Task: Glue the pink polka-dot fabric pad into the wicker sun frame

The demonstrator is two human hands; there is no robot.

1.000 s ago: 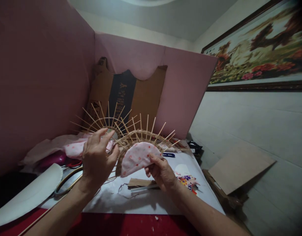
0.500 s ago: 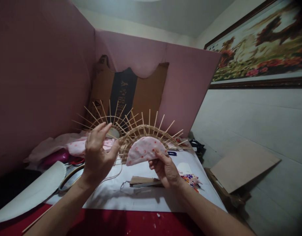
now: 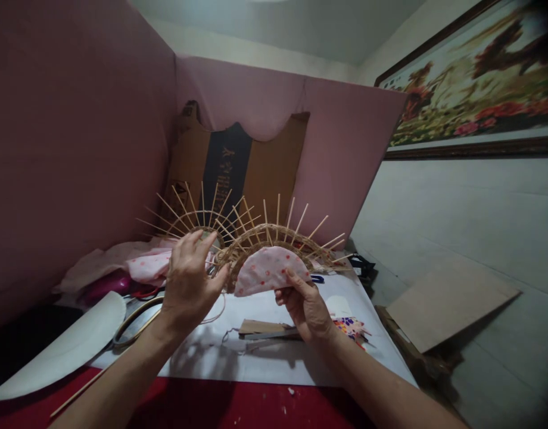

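Woven fan [image 3: 278, 233] is held up above the bench [image 3: 274, 360], centre of view, in both hands.
- Left hand [image 3: 191, 281]: thumb and forefinger pinched on the left end of the weave, other fingers loose.
- Right hand [image 3: 307, 305]: fingers closed narrow on the lower edge of the cloth half-disc [image 3: 268, 271] at the fan's middle.

Orientation: long axis runs left-right along the flat bottom edge. It stands roughly upright, with the sticks [image 3: 319, 226] fanning up and outward, away from the person.

Risks, as I judge them:
- A loose cord [image 3: 214, 316] hangs below the left hand — a snag on it would likely slacken the weave at that end.
- A second spoked piece [image 3: 198, 217] sits just behind, so the stick tips could tangle if the fan tilts back.
- The right grip is on cloth only — the half-disc could shift or peel if twisted.
- Thin sticks may snap under a side load.
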